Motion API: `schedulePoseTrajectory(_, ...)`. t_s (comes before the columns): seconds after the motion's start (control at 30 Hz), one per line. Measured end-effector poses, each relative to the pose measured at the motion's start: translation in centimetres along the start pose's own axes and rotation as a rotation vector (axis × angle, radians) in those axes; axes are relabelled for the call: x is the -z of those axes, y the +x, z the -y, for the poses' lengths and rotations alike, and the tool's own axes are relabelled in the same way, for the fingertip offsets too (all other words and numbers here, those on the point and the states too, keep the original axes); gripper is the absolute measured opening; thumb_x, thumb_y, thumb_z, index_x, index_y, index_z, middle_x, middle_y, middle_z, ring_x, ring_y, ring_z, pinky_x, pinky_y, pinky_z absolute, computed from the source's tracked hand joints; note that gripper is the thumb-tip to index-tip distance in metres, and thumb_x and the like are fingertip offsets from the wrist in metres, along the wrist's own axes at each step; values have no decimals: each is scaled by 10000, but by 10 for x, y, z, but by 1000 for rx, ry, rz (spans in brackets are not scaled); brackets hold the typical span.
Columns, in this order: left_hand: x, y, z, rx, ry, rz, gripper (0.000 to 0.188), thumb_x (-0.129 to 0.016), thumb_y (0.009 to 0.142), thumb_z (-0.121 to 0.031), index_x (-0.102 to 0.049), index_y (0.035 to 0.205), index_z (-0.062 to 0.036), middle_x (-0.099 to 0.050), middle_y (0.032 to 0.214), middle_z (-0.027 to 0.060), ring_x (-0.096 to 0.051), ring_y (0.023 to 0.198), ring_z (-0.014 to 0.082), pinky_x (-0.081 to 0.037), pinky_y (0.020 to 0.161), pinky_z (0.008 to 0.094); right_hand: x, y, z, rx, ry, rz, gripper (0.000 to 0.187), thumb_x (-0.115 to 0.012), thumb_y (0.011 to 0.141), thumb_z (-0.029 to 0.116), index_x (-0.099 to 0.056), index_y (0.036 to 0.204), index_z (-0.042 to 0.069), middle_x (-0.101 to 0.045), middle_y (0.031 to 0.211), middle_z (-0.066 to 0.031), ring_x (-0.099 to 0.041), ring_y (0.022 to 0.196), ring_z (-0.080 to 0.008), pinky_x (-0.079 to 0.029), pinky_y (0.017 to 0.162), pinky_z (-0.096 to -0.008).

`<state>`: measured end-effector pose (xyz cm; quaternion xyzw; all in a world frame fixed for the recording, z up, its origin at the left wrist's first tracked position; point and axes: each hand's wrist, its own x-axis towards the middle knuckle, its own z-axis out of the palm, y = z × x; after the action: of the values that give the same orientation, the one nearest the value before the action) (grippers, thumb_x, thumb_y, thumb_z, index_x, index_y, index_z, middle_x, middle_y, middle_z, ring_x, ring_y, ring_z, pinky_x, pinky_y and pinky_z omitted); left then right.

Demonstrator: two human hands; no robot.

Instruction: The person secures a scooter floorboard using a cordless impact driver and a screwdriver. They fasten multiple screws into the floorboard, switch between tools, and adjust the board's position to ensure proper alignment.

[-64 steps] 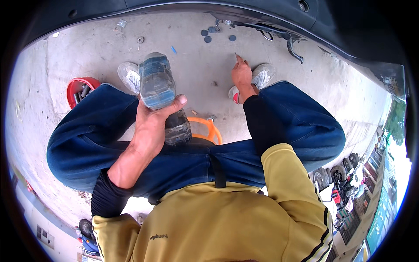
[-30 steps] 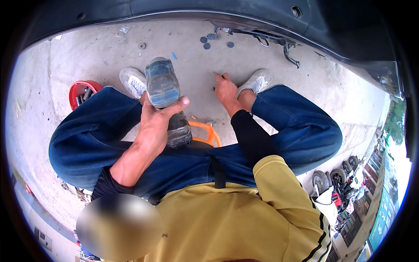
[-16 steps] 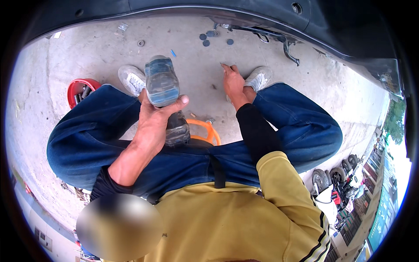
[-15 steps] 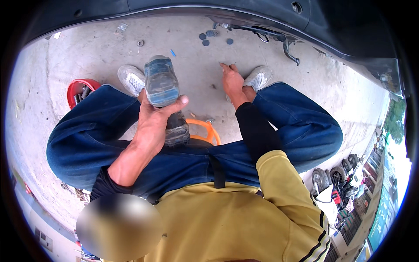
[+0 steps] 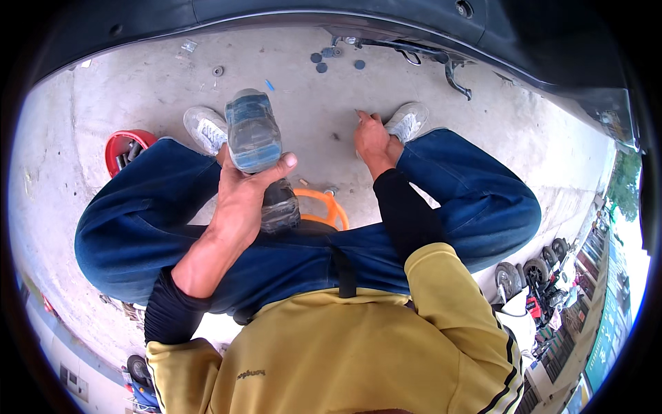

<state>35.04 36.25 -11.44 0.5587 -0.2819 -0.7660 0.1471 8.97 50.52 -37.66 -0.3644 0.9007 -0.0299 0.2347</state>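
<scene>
My left hand (image 5: 238, 200) grips a bulky grey-and-blue thing (image 5: 254, 131) that looks like a cordless power tool wrapped in worn clear tape. Its dark lower part (image 5: 279, 205) shows below the hand, near my lap; the thumb lies along the near side. Beside my right shoe, my right hand (image 5: 374, 140) is low over the concrete with its fingers closed. A small dark tip pokes out at the fingertips, too small to name.
A dark vehicle body (image 5: 276, 14) spans the far side, with a metal stand lever (image 5: 452, 69) under it. Round black discs (image 5: 321, 67) and a small ring (image 5: 218, 71) lie on the floor. A red bucket (image 5: 110, 159) with metal parts is left; an orange frame (image 5: 331, 207) sits between my legs.
My right hand has drawn its extended finger in and shifted slightly right and nearer. The left hand still holds the taped tool in nearly the same place.
</scene>
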Motion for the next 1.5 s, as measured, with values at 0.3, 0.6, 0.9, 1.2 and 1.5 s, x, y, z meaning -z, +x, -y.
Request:
schedulePoseTrajectory(0.3, -1, 0, -2, 21, -22, 23, 596, -903, 818, -82, -532, 1282, -58, -611, 1152, 51, -583, 1094, 174, -475, 979, 343, 4, 3, 14, -33, 70, -105, 316, -563, 1012, 168, -710, 1290, 196, -680, 1180, -173, -718, 974, -406, -592, 804, -525)
schedulePoseTrajectory(0.6, 1, 6, 0, 15, -9, -6, 651, -914, 810, -110, -502, 1312, -62, -603, 1167, 54, -572, 1103, 185, -462, 980, 355, 7, 9, 1, 47, -139, 55, 375, -589, 950, 120, -686, 1308, 175, -685, 1145, -175, -737, 926, -389, -618, 735, -507)
schedulePoseTrajectory(0.9, 2, -1, 1, 16, -4, 10, 609, -908, 816, -104, -529, 1292, -62, -609, 1156, 54, -577, 1090, 181, -462, 977, 354, 5, 15, 5, -58, 40, -77, 316, -592, 972, 158, -725, 1259, 155, -720, 1111, -217, -720, 978, -422, -599, 826, -513)
schedulePoseTrajectory(1.2, -6, 3, -5, -1, -25, 14, 623, -895, 821, -85, -523, 1321, -69, -616, 1194, 57, -567, 1127, 176, -448, 1003, 354, 24, 30, 7, 22, 313, -316, 419, -658, 957, 166, -648, 1357, 42, -650, 1307, -296, -628, 1215, -463, -518, 1044, -483)
schedulePoseTrajectory(1.5, -27, 8, -3, -84, -30, 40, 825, -880, 805, -59, -369, 1451, -8, -614, 1275, 149, -607, 1176, 231, -473, 1028, 374, 115, -9, 89, 68, 997, 311, 444, -602, 1026, 199, -596, 1418, -9, -735, 1212, -194, -732, 1089, -323, -562, 992, -432)
